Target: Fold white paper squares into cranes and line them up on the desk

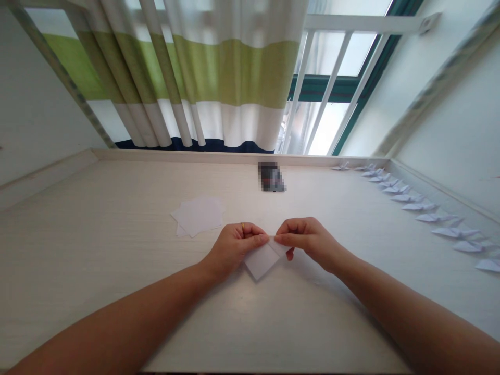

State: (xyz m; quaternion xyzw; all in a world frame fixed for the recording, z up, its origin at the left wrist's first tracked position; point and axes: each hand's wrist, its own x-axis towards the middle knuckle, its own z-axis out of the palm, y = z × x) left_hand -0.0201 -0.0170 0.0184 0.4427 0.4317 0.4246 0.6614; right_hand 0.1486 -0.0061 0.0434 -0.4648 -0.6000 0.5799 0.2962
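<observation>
A folded piece of white origami paper [261, 261] is held just above the pale tabletop, one corner pointing toward me. My left hand [239, 242], with a gold ring on one finger, pinches its upper left edge between thumb and forefinger. Close beside that grip, my right hand [307, 238] is closed on the upper right part of the same paper, thumb on top. A crease or flap edge runs across the paper near the right thumb. The fingers beneath the paper are partly hidden.
Several loose white paper sheets [200, 214] lie overlapping left of my hands. A pixelated dark object [271, 177] rests near the table's back edge. Several folded paper cranes [425, 206] line the right side. Behind the table are a green-and-white curtain [234, 73] and a white railing [328, 83].
</observation>
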